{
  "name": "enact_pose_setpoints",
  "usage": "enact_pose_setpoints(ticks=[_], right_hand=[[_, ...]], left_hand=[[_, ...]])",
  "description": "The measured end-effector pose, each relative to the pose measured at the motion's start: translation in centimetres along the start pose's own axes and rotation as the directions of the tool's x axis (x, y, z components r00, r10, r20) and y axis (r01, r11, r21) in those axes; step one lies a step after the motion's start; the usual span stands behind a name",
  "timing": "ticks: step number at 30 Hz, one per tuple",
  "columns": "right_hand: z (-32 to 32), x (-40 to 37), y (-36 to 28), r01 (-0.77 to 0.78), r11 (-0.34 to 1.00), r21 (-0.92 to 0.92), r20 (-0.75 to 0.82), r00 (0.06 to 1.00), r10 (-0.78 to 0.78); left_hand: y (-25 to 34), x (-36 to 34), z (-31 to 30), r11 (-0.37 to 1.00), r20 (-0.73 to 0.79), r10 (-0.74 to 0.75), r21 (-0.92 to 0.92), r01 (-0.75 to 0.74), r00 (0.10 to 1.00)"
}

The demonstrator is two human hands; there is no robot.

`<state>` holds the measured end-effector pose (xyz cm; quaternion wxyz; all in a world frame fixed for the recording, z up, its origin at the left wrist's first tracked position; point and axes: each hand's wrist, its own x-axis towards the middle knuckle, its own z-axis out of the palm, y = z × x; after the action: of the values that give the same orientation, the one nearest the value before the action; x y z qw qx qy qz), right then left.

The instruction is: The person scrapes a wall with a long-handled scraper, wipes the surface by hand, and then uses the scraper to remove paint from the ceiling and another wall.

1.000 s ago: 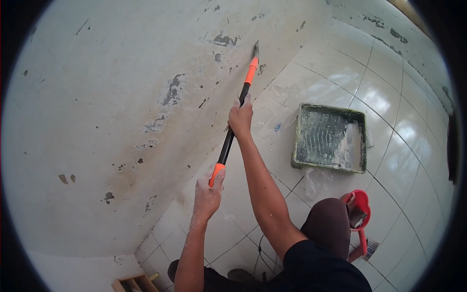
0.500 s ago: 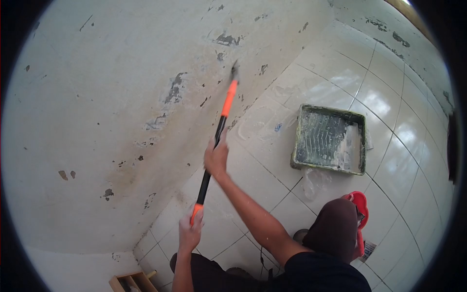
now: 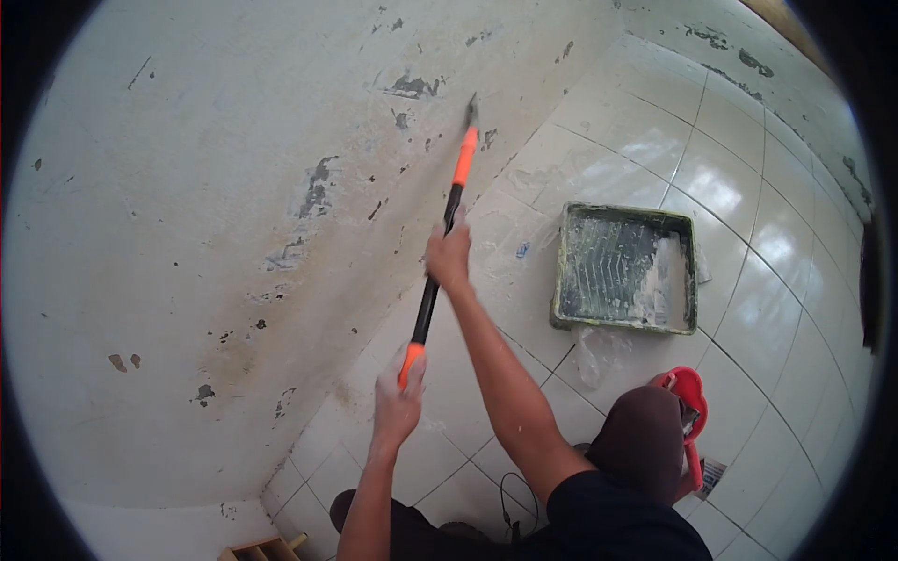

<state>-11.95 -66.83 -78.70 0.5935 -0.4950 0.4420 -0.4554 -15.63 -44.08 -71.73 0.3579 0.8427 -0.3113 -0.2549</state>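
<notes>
A long-handled scraper [image 3: 426, 309] with a black and orange handle slants up to the peeling wall [image 3: 234, 168]. Its dark, narrow head appears at the wall surface among grey bare patches; motion blurs it, and contact is hard to judge. My left hand [image 3: 399, 400] is closed around the orange butt end of the handle. Farther up, my right hand [image 3: 449, 254] wraps the black shaft below the upper orange section. Both hands look dusted with white.
A paint tray [image 3: 625, 266] smeared with white stands on the tiled floor [image 3: 730, 365], a crumpled clear plastic bag [image 3: 601, 353] beside it. By my knee is a red object [image 3: 690, 402]. A wooden box [image 3: 262, 550] sits at bottom left, and a cable [image 3: 510, 500] lies near my legs.
The scraper and both hands have moved to the right and up along the wall, with the grips kept. The view has shifted slightly.
</notes>
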Motion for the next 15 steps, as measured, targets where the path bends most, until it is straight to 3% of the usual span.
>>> enact_pose_setpoints(ticks=[2, 3, 5, 6, 9, 15], right_hand=[[-2.5, 2.3, -2.3, -0.166, 0.98, 0.11, 0.109, 0.982, 0.154], [-2.2, 2.4, -1.2, -0.169, 0.98, 0.108, 0.108, 0.982, 0.157], [-1.0, 3.2, 1.9, 0.03, 0.996, 0.086, -0.025, 0.999, -0.028], [-1.3, 2.6, 1.2, 0.036, 0.996, 0.086, -0.028, 0.999, -0.033], [-3.3, 1.0, -2.1, -0.164, 0.983, 0.08, 0.134, 0.979, 0.152], [-1.6, -0.2, -1.7, -0.151, 0.988, 0.029, 0.12, 0.982, 0.147]], left_hand=[[0.9, 1.3, 1.8, 0.999, 0.046, 0.052, -0.015, -0.051, 0.998], [1.1, 1.3, 2.5, 0.999, 0.03, 0.032, 0.008, -0.032, 0.999], [1.3, 0.5, 3.0, 0.999, 0.017, 0.017, 0.027, -0.018, 1.0], [1.1, -0.8, 3.0, 0.999, -0.008, 0.036, -0.033, -0.036, 0.999], [1.1, -0.8, 3.7, 0.996, -0.033, 0.064, -0.054, -0.066, 0.997], [-0.1, -0.7, 1.5, 1.0, -0.027, 0.026, 0.002, -0.026, 0.999]])
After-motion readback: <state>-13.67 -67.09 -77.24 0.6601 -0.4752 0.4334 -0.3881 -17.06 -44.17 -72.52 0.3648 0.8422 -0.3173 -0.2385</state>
